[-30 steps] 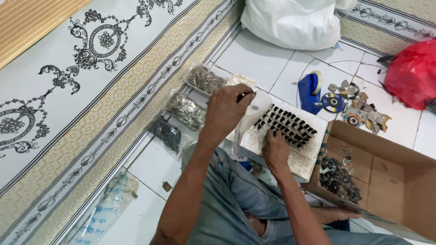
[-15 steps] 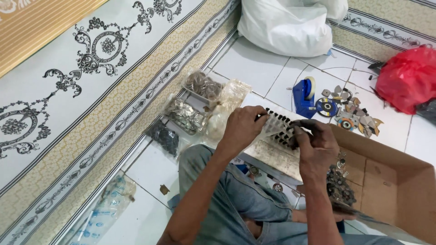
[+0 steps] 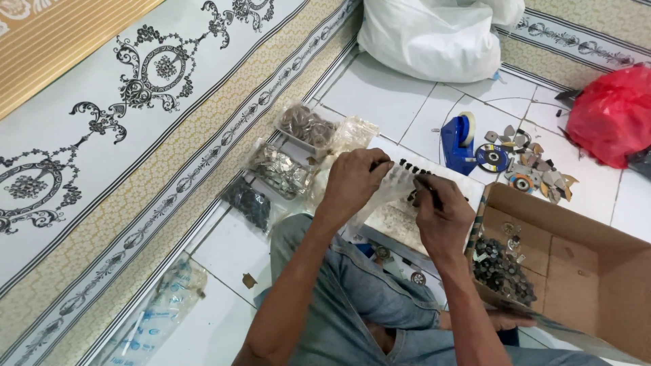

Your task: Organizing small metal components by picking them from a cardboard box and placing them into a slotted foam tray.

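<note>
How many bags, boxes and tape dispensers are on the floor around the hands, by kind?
Small clear bags of parts: 3, tan pieces, silvery pieces, dark pieces
Large white bag: 1
Red bag: 1
Cardboard box: 1
Blue tape dispenser: 1
Total: 7

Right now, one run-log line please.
left hand: holds clear plastic bag | right hand: fingers on small dark parts | cardboard box: beside right hand

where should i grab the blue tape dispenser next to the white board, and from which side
Judging by its pose, take the blue tape dispenser by its two flat sides, coming from above. It stands upright on the tile floor, narrow and tall, with the roll on top. The far side looks free; the white board is close on the near side.
</note>
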